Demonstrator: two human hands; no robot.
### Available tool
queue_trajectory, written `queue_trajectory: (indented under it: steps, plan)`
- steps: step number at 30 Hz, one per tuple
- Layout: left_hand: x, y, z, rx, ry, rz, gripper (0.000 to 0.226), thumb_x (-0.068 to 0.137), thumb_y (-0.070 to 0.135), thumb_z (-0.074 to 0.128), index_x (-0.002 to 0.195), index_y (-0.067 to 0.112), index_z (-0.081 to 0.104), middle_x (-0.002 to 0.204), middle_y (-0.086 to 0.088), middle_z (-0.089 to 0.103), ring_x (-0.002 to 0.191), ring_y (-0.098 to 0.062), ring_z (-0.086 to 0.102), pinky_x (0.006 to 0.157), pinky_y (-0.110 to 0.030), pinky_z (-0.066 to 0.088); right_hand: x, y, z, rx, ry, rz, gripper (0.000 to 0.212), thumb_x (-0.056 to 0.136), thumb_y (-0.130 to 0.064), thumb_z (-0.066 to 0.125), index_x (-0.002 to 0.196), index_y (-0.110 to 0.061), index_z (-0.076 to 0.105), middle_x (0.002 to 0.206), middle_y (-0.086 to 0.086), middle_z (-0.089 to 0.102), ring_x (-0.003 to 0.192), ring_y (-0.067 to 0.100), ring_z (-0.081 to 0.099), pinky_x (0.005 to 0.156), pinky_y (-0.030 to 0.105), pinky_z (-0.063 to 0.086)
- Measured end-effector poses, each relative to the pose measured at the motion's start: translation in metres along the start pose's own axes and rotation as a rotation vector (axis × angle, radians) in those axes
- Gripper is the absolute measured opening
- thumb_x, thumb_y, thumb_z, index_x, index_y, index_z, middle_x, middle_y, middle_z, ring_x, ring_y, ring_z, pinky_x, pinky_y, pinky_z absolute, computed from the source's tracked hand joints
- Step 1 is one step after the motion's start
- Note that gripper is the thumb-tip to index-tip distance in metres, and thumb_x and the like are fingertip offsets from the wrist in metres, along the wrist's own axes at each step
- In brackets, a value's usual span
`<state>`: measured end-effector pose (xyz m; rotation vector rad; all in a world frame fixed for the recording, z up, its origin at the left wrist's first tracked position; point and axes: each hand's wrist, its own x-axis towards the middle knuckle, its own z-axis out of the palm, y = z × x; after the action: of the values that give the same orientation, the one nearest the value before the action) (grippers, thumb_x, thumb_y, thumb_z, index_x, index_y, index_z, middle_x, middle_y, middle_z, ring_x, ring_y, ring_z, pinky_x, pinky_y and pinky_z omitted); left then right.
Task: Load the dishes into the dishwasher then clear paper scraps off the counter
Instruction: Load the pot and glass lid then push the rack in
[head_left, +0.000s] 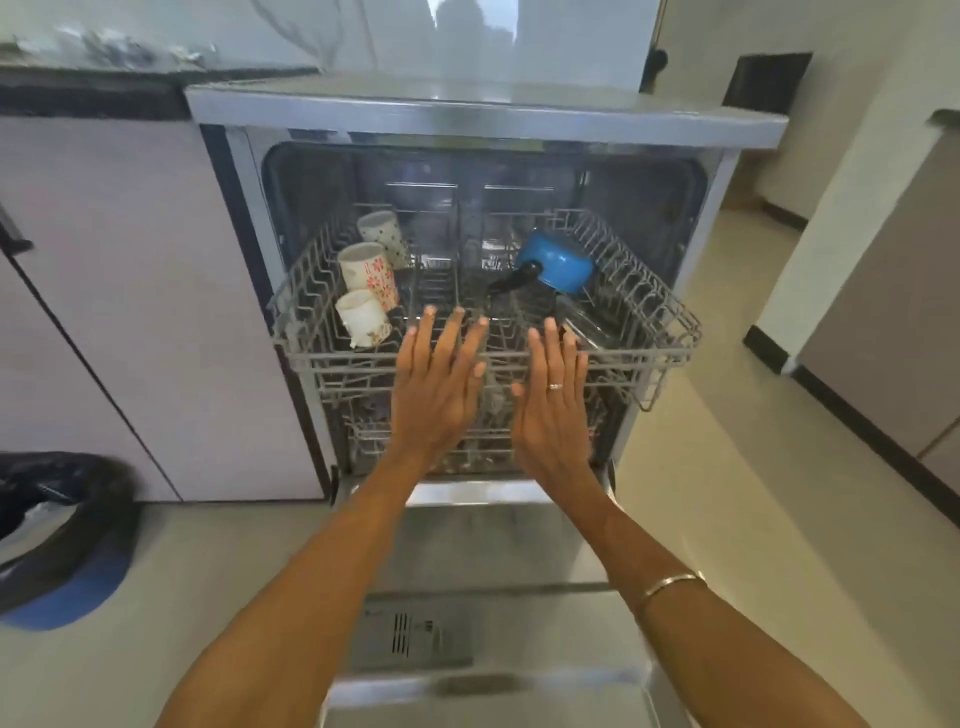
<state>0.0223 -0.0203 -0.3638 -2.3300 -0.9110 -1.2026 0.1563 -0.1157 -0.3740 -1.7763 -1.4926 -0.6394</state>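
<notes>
I see the dishwasher (483, 124) open, its door (498, 613) folded down and the upper rack (639, 306) pulled out. Three mugs (363, 280) lie tipped along the rack's left side — a blue saucepan (558, 262) sits tilted at the right. My left hand (436, 395) and right hand (553, 405) are flat, fingers (452, 332) spread, at the rack's front rail, holding nothing. A black-lined bin (57, 525) stands at lower left.

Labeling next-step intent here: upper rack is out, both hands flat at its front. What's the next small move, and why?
Probably push the upper rack straight back into the dishwasher. Both the left hand and right hand are open, palms at its front rail, holding nothing. The rack already carries three mugs and a blue pot, and it must go in before the door can shut.
</notes>
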Motion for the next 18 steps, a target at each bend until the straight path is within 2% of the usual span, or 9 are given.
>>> queue_trajectory:
  steps: [4, 7, 12, 18]
  plan:
    - [0.014, -0.027, 0.023, 0.089, -0.151, -0.044, 0.059, 0.107, 0.041, 0.032, 0.159, 0.02, 0.015, 0.165, -0.014, 0.006, 0.153, -0.033, 0.003, 0.124, -0.051, 0.002, 0.001, 0.012, 0.031, -0.081, -0.13, -0.009, 0.063, 0.106, -0.021, 0.031, 0.157, -0.005, -0.002, 0.165, 0.011, -0.011, 0.152, 0.026, -0.008, 0.122, 0.052, 0.012]
    - [0.028, -0.036, 0.039, 0.124, -0.241, -0.065, 0.064, 0.107, 0.045, 0.026, 0.159, 0.022, -0.002, 0.165, -0.014, -0.008, 0.152, -0.031, -0.008, 0.123, -0.053, 0.001, 0.028, 0.015, 0.044, -0.09, -0.174, 0.03, 0.066, 0.107, -0.027, 0.029, 0.156, -0.008, -0.01, 0.164, 0.007, -0.018, 0.152, 0.025, -0.013, 0.123, 0.05, 0.009]
    - [0.055, -0.043, 0.058, 0.141, -0.381, -0.065, 0.068, 0.105, 0.048, 0.022, 0.156, 0.023, -0.016, 0.163, -0.013, -0.02, 0.15, -0.031, -0.019, 0.122, -0.052, 0.0, 0.064, 0.032, 0.06, -0.159, -0.275, 0.033, 0.07, 0.104, -0.028, 0.026, 0.153, -0.005, -0.019, 0.162, 0.011, -0.022, 0.151, 0.028, -0.015, 0.124, 0.046, 0.011]
    - [0.069, -0.042, 0.074, 0.172, -0.422, -0.111, 0.082, 0.101, 0.047, 0.037, 0.156, 0.02, -0.019, 0.16, -0.015, -0.026, 0.148, -0.034, -0.024, 0.122, -0.053, -0.002, 0.082, 0.046, 0.074, -0.286, -0.332, -0.013, 0.077, 0.101, -0.024, 0.031, 0.15, 0.0, -0.023, 0.16, 0.016, -0.026, 0.15, 0.029, -0.017, 0.123, 0.043, 0.009]
